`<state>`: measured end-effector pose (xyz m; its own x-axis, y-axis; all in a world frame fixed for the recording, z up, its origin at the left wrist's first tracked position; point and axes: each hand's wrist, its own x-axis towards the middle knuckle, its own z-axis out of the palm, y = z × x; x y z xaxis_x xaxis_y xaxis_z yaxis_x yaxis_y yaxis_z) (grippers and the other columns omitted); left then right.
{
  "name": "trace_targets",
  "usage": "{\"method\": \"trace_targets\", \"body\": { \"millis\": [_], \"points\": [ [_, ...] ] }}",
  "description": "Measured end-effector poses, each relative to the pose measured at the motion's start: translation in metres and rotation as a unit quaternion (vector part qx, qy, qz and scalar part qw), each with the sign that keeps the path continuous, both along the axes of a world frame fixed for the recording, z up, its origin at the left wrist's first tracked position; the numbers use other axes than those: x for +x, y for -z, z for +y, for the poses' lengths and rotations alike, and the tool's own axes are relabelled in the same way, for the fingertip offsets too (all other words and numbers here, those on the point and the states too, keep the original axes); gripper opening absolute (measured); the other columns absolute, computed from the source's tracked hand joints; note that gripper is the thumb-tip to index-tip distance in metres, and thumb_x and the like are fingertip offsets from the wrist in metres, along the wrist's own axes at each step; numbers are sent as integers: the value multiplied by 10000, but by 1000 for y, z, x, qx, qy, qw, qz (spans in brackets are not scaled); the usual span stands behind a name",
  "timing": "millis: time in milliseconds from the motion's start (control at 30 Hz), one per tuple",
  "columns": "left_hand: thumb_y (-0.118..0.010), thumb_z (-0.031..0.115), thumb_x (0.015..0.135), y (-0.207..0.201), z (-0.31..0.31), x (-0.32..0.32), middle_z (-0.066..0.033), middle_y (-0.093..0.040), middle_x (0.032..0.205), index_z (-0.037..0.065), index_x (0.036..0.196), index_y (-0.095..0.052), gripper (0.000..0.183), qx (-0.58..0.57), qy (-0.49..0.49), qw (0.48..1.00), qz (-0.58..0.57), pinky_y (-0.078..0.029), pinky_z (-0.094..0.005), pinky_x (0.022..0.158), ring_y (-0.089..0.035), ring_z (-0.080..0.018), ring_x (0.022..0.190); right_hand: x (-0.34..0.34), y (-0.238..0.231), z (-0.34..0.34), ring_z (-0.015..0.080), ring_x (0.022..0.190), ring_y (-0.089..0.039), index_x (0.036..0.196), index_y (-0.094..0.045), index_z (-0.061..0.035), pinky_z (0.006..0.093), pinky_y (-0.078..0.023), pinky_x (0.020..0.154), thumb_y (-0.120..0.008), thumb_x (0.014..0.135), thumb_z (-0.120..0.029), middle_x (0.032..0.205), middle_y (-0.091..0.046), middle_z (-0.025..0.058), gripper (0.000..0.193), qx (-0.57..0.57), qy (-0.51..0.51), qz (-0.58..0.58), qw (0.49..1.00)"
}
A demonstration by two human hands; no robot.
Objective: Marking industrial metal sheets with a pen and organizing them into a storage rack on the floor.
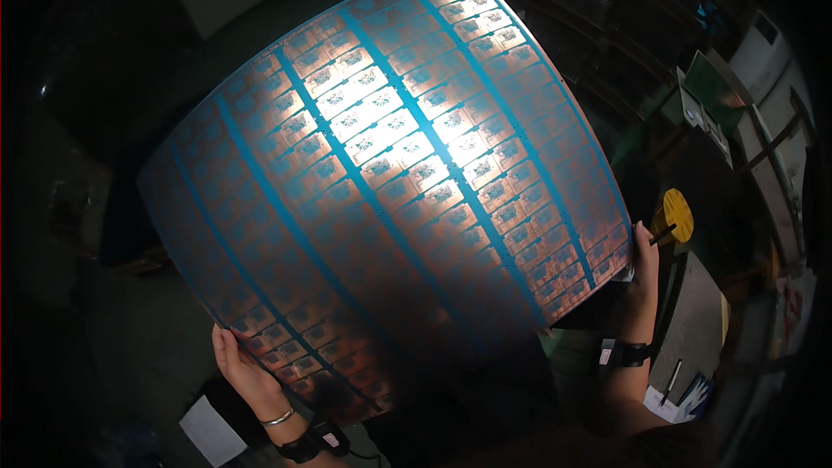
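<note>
A large copper-and-blue circuit board panel [407, 147] fills the middle of the head view, tilted, with bright light glaring off its upper centre. Rows of small repeated copper patterns cover it, split by blue strips. My left hand [241, 366] grips its lower left edge, fingertips on the rim and part of the grip hidden. On the right edge, near the lower corner, my right hand [643, 256] holds the panel too, most of its fingers hidden behind it. Dark bands circle both wrists, and a silver bangle [279, 418] is on the left one.
A yellow round object [676, 215] stands just right of my right hand. Beyond it a grey surface [692, 316] carries a pen [671, 381] and white papers. A white sheet [212, 431] lies at lower left. Dim shelving and a green board [712, 80] are at far right.
</note>
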<state>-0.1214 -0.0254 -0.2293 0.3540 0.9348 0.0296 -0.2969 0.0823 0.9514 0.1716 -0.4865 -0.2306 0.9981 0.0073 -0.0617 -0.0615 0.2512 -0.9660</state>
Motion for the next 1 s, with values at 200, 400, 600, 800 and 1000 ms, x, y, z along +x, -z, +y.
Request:
{"method": "trace_targets", "body": {
  "millis": [200, 400, 600, 800, 1000],
  "points": [
    [-454, 184, 961, 3, 7, -6, -16, -597, 929, 1, 1175, -531, 291, 37, 14, 999, 16, -483, -227, 644, -562, -75, 788, -2, 2, -30, 49, 581, -514, 725, -599, -58, 200, -399, 529, -669, 835, -312, 666, -584, -21, 285, -184, -116, 8, 976],
    [-455, 175, 963, 2, 4, 5, -39, -598, 940, -34, 1153, -534, 293, 30, -49, 998, 10, -470, -229, 716, -572, -98, 817, -5, -3, -22, 62, 577, -525, 722, -611, -33, 220, -429, 539, -684, 827, -328, 668, -600, -7, 322, -176, -186, -12, 966],
    [-460, 187, 965, 10, 8, -1, -25, -583, 837, -30, 1096, -548, 268, 37, -97, 993, 55, -477, -239, 633, -569, -100, 716, -7, -10, -16, 62, 596, -531, 715, -615, -28, 218, -430, 549, -678, 834, -322, 680, -604, -3, 324, -155, -196, -7, 968],
    [-458, 212, 968, 1, -1, 6, 1, -520, 696, 42, 859, -519, 211, 35, -133, 988, 71, -471, -242, 577, -532, -86, 620, -6, -11, -16, 63, 601, -531, 723, -626, -25, 217, -426, 551, -691, 825, -300, 680, -603, -9, 301, -150, -209, -2, 966],
    [-450, 239, 971, 1, 2, 1, -6, -523, 643, 76, 789, -505, 250, 37, -159, 985, 60, -470, -244, 506, -547, -89, 576, -7, -10, -14, 58, 602, -526, 696, -624, -38, 220, -424, 552, -699, 818, -273, 662, -596, -24, 276, -156, -215, 2, 964]
  ]
}}
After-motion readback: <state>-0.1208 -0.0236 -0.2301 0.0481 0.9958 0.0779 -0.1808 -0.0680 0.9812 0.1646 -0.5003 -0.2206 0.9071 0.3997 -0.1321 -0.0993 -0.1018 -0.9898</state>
